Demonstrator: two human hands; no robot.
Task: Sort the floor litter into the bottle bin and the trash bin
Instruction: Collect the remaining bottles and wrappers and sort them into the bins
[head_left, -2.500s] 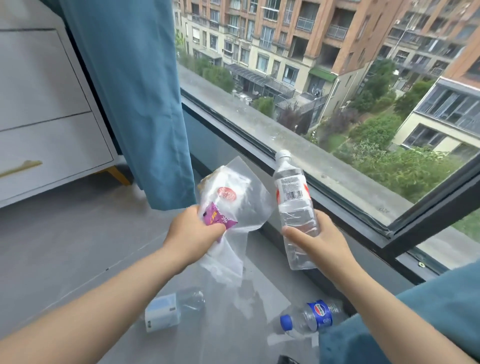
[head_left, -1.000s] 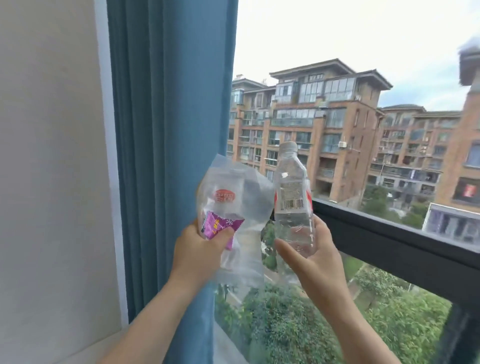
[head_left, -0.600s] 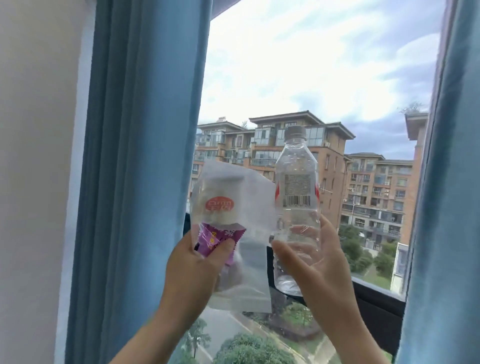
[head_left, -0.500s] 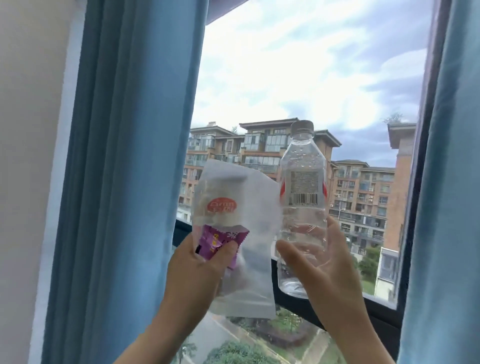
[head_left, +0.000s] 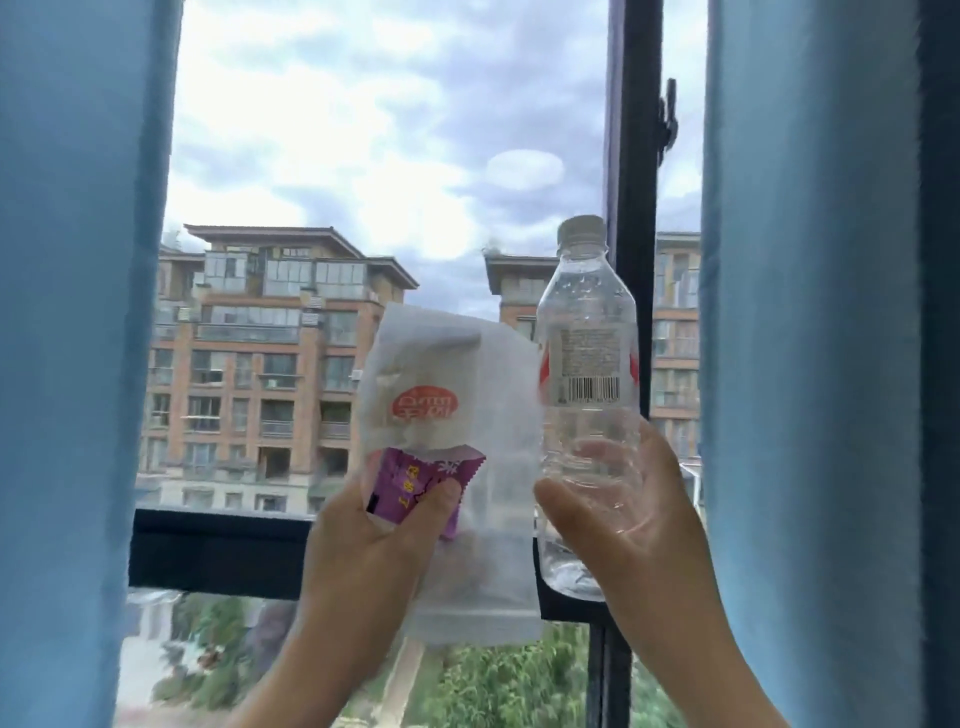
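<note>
Head view: the left hand (head_left: 371, 551) is raised in front of the window, fingers and thumb curled around two pieces of litter held together; these are a translucent plastic bag (head_left: 457, 467) with a red oval logo and a purple wrapper (head_left: 410, 486) pinned against the bag by the thumb; the bag stands roughly upright, its lower edge hanging below the hand. The right hand (head_left: 631, 519) grasps a clear plastic bottle (head_left: 587, 395) around its lower half, thumb on the near side, fingers visible through the plastic; the bottle is upright, cap on, barcode label facing the camera, apparently empty; bottle and bag sit just beside each other, edges touching or nearly so. Blue curtains (head_left: 78, 364) hang at both sides; a dark window frame (head_left: 631, 156) runs vertically behind the bottle; brick apartment buildings (head_left: 260, 374) and cloudy sky lie beyond the glass.
</note>
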